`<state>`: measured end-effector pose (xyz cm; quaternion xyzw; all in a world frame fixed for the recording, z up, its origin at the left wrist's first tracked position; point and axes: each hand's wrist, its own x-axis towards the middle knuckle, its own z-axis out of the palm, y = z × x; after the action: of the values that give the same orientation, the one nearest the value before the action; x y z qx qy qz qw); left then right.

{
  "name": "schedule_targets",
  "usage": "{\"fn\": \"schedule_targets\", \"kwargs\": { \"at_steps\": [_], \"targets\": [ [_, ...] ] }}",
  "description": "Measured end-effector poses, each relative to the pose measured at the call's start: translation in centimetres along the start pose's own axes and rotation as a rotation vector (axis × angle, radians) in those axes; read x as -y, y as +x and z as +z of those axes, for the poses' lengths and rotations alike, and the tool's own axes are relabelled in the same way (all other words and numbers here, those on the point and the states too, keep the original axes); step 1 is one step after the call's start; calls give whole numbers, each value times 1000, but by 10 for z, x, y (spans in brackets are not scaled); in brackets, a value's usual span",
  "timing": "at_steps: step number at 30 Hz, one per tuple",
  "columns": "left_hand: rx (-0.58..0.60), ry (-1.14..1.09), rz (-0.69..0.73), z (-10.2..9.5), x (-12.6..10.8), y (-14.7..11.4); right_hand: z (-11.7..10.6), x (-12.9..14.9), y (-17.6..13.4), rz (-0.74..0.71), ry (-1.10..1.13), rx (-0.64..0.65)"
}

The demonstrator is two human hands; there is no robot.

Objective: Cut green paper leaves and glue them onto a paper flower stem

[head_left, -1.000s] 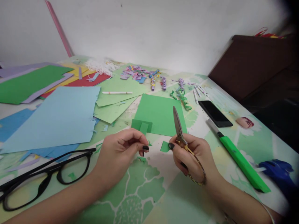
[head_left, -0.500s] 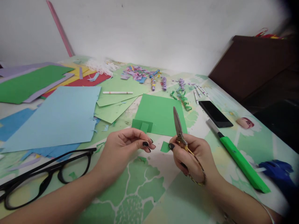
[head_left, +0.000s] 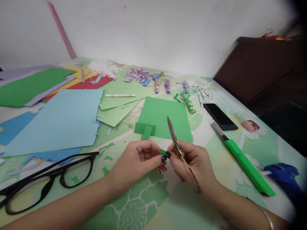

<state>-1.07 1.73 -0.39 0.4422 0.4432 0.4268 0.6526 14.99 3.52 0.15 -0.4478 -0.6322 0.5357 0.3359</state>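
Between my two hands is a small piece of green paper (head_left: pixel 163 152). My left hand (head_left: pixel 141 161) pinches it between thumb and fingers. My right hand (head_left: pixel 193 159) has the scissors (head_left: pixel 174 135) in its grip, blades together and pointing up and away; its thumb tip also touches the green piece. Just beyond the hands lies a green paper square (head_left: pixel 165 116), with a small green strip (head_left: pixel 146 131) and another cut piece over its near left corner.
Black glasses (head_left: pixel 48 179) lie at the near left, below a light blue sheet (head_left: pixel 57 118). On the right are a phone (head_left: pixel 220 116), a green-handled knife (head_left: pixel 249 167) and markers (head_left: pixel 203 94). Paper scraps (head_left: pixel 139 75) and curled paper rolls (head_left: pixel 168 86) sit at the back.
My hands have come together. The green piece, held by the right hand alone before, is now between the fingertips of both. The scissors have shifted left and slightly down.
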Motion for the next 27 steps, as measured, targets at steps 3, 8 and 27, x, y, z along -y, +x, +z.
{"fn": "schedule_targets", "kwargs": {
  "at_steps": [3, 8, 27],
  "targets": [
    [5, -7, 12, 0, 0, 0, 0, -2, 1, -22, -39, -19],
    [27, -1, 16, -1, 2, 1, -1, -5, 2, -41, -66, -22],
    [-91, -116, 137, -11, 4, 3, -7, -9, 4, -339, -723, -53]
  ]
}}
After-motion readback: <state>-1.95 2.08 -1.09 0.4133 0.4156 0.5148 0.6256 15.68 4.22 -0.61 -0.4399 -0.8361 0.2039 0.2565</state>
